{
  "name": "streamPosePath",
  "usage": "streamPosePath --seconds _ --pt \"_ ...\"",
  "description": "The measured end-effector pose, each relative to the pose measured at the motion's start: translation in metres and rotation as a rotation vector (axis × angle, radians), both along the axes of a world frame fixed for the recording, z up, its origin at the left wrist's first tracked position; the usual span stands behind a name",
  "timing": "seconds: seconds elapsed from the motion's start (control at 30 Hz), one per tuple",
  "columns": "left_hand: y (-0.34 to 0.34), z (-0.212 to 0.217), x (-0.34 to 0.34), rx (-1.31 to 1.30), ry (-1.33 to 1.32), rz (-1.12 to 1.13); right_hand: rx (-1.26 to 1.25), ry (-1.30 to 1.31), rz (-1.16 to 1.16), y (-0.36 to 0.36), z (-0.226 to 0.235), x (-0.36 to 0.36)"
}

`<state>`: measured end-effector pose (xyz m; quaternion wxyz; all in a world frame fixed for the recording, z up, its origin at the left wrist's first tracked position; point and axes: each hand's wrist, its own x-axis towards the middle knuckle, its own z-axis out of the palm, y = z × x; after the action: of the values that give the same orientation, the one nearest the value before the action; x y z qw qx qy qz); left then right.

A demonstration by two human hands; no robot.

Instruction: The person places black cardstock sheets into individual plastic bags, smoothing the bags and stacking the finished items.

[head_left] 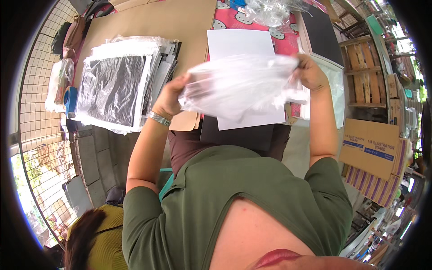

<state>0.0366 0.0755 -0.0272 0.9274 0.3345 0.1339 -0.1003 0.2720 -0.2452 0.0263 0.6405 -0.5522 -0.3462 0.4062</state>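
Note:
A clear plastic bag (pixel 238 85), crinkled and smeared by motion, is stretched between my two hands. My left hand (pixel 172 95), with a metal watch at its wrist, grips one end. The other end is pinched in my right hand (pixel 310 74). Beneath the bag lies a white board (pixel 240 41), partly hidden by it. A black board (pixel 236 135) shows under the white one's near edge, over my lap. Left of my left hand, a stack of plastic-wrapped black and white sheets (pixel 112 90) rests on brown cardboard.
The brown cardboard (pixel 180 27) covers the table's left side, beside a pink patterned cloth (pixel 229 20). Crumpled clear plastic (pixel 270 11) lies at the back. More plastic sleeves (pixel 330 81) and a black board (pixel 321 33) are at the right. Blue tape (pixel 69 100) sits far left; cardboard boxes (pixel 371 146) stand right.

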Motion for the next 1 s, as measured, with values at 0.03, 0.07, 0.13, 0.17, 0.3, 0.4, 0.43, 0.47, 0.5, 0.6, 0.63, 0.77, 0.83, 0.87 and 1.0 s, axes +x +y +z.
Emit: streamPosePath --seconds 0.03,0.07,0.13,0.17,0.3,0.4,0.43,0.47,0.5,0.6,0.63,0.77,0.83,0.87,1.0 --pt "-0.006 -0.007 0.005 -0.017 -0.009 -0.076 0.129 0.154 -0.377 0.008 0.003 -0.008" --pt "-0.012 -0.012 0.012 -0.033 -0.018 -0.151 0.229 0.254 -0.278 0.013 0.0 -0.002" --pt "-0.006 -0.015 0.027 0.199 -0.078 -0.354 0.433 0.453 -0.079 0.024 -0.006 0.01" --pt "0.007 -0.019 0.04 0.369 -0.096 -0.467 0.24 0.493 -0.211 0.026 -0.005 0.016" --pt "0.034 -0.029 0.088 0.03 -0.203 -0.022 0.022 0.36 -0.352 0.044 -0.028 0.052" --pt "0.049 -0.047 0.133 0.002 -0.144 0.124 -0.108 0.223 -0.158 0.045 -0.065 0.113" --pt "0.056 -0.06 0.148 0.062 -0.147 0.127 -0.278 0.066 -0.295 0.054 -0.08 0.127" --pt "0.056 -0.066 0.163 0.319 0.025 0.179 -0.424 -0.143 -0.412 0.068 -0.091 0.131" --pt "0.048 -0.07 0.18 0.573 0.195 0.228 -0.568 -0.359 -0.527 0.084 -0.098 0.133" --pt "0.057 -0.102 0.222 1.067 0.387 0.289 -0.996 -0.836 -0.578 0.114 -0.118 0.156" --pt "0.06 -0.111 0.229 1.187 0.401 0.289 -1.144 -0.96 -0.544 0.121 -0.121 0.162" --pt "0.057 -0.06 0.22 1.375 0.334 0.251 -0.832 -0.442 -0.76 0.112 -0.092 0.152" --pt "0.051 0.008 0.204 1.171 0.337 0.213 -0.627 -0.263 -0.723 0.09 -0.042 0.153" --pt "0.053 0.041 0.192 1.17 0.267 0.195 -0.576 -0.202 -0.662 0.077 -0.009 0.15" --pt "0.083 0.147 0.116 0.767 0.046 0.177 -0.145 -0.021 -0.592 0.08 0.126 0.036"
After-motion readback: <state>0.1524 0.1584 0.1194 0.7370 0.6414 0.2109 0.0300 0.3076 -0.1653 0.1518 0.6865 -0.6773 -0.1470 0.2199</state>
